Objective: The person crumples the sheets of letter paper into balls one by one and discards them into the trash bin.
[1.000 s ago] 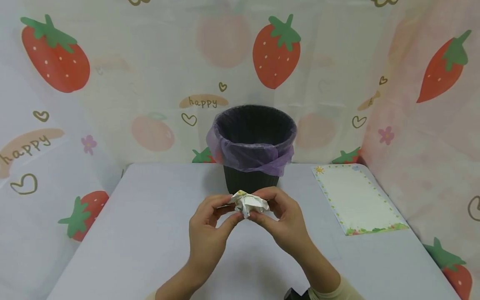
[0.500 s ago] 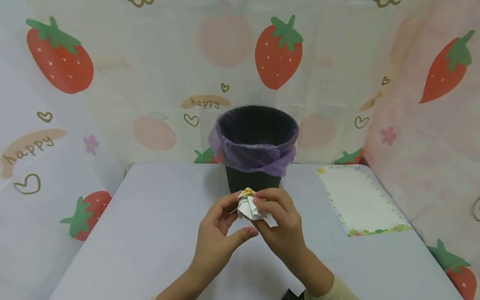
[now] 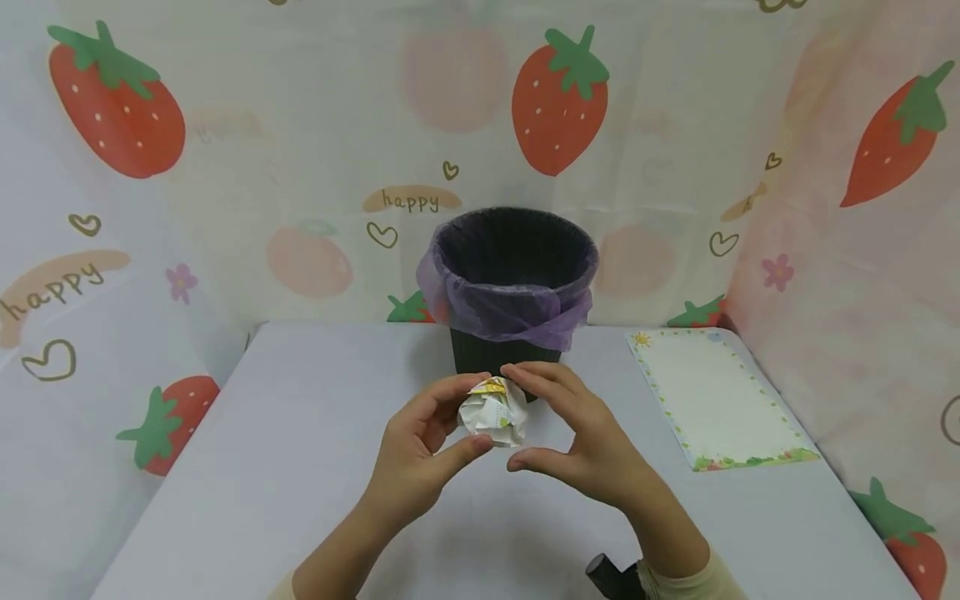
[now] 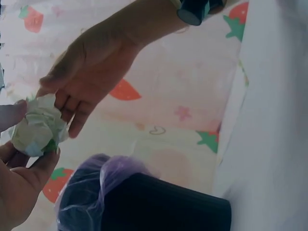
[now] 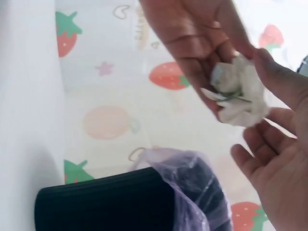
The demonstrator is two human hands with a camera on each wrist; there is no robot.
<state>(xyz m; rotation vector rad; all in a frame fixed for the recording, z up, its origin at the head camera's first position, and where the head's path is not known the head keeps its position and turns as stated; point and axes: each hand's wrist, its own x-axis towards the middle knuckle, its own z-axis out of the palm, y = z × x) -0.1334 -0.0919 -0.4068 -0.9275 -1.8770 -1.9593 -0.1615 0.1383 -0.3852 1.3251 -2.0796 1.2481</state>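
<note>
Shifted grip: since half a second ago, we see the bare right hand (image 3: 581, 437) loosen and spread, while the thumb of the bare left hand (image 3: 420, 446) closes onto a crumpled white paper ball (image 3: 493, 414) with yellow and green print.
Left hand: it pinches the ball between thumb and fingers.
Right hand: its thumb and fingers are spread beside the ball; we cannot tell whether they touch it.
Paper ball: held above the white tabletop (image 3: 315, 467), in front of a round, black, ribbed bin (image 3: 480, 350).
Bin: upright, with a thin, translucent purple bag (image 3: 510, 317) folded over its rim; its bottom is hidden from us.
White rectangular sheet with a colourful printed border (image 3: 720, 400): flat, to the right of the bin.
Crumpling so far: we judge this piece largely done, though loose edges stick out; the ball is outside the bin, and the sheet is uncrumpled.
</note>
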